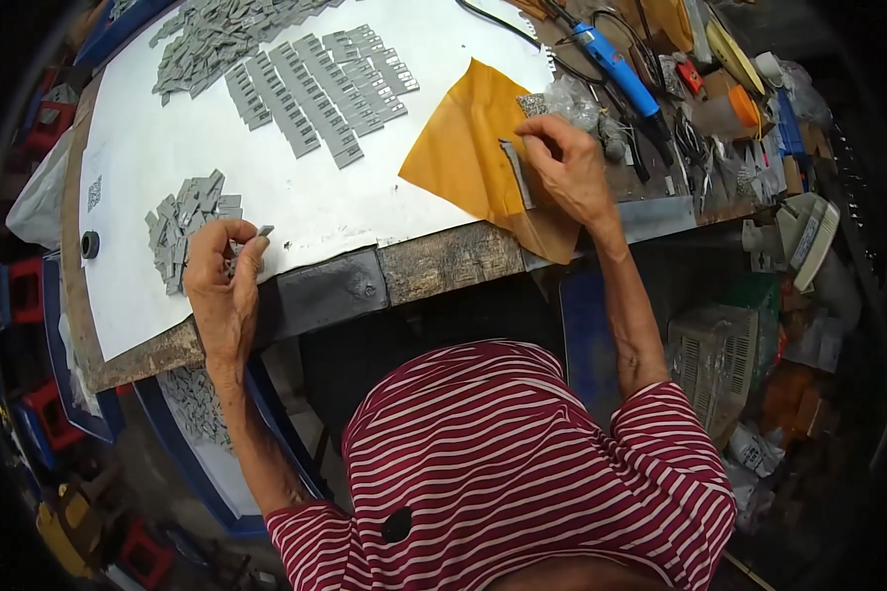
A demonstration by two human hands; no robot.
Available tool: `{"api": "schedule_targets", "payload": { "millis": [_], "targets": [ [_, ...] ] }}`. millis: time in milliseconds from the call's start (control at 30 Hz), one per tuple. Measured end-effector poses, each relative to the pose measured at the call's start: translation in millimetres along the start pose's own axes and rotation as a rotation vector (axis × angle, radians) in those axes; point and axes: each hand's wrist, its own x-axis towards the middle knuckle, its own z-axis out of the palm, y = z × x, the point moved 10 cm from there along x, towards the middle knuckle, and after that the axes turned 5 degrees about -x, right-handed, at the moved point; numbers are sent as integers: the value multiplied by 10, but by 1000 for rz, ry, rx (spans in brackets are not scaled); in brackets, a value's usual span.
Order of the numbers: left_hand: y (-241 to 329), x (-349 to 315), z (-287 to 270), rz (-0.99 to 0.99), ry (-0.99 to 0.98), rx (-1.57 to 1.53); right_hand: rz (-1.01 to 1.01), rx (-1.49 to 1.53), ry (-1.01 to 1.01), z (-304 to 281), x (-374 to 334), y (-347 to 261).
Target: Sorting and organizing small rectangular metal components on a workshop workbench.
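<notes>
My left hand point(222, 281) is at the table's near edge, thumb and forefinger pinched on a small grey flat piece point(265, 230). Beside and partly under that hand lies a loose heap of similar grey pieces point(182, 222). Over an orange-brown sheet point(463, 138) my right hand point(572, 172) is closed with curled fingers; whatever its fingertips hold, if anything, cannot be made out. A narrow dark grey strip point(515, 175) lies on the sheet just left of that hand. Farther off, grey notched pieces point(310, 94) are laid out in several rows.
A big pile of grey pieces point(232, 34) covers the far left of the white sheet point(355, 212). At the right are a blue pen-shaped tool point(616, 69), cables, plastic bags and an orange-lidded container point(729, 111). A black ring point(90, 244) sits at the left edge; a blue tray point(227, 502) stands below.
</notes>
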Motion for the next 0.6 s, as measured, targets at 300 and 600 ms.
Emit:
{"api": "schedule_targets", "payload": {
  "millis": [300, 600],
  "targets": [
    [-62, -127, 246, -273, 54, -591, -258, -300, -67, 226, 30, -99],
    [-32, -178, 516, -342, -51, -661, -426, -460, -132, 357, 30, -188]
  ]
}}
